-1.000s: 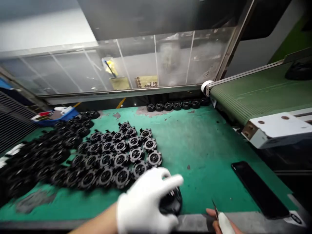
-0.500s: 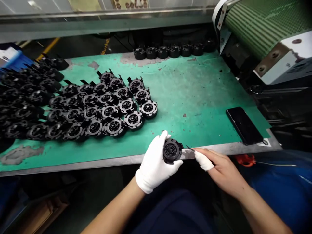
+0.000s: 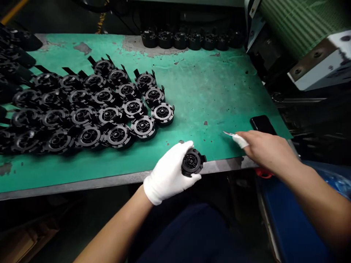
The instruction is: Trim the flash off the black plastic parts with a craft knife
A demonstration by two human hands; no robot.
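My left hand (image 3: 170,171), in a white glove, is closed around a round black plastic housing (image 3: 191,162) over the table's front edge. The housing's ringed face points up towards me, with a small tab at its right side. To the right, above the green mat, my right hand (image 3: 263,148) pinches a small pointed blade (image 3: 228,133); its handle, if any, is hidden in the fingers. White wrapping (image 3: 240,141) covers one digit of this hand. The blade is apart from the housing.
Many similar black housings (image 3: 144,126) stand in rows on the green mat (image 3: 208,91) at left. More line the back edge (image 3: 180,39). A phone (image 3: 263,124) lies beyond my right hand. A green conveyor belt (image 3: 298,29) juts in at upper right. Red handles (image 3: 264,173) show below the edge.
My right hand has moved the blade away from the housing, up and to the right over the mat, partly covering the phone. My left hand still holds the housing. The view has shifted.
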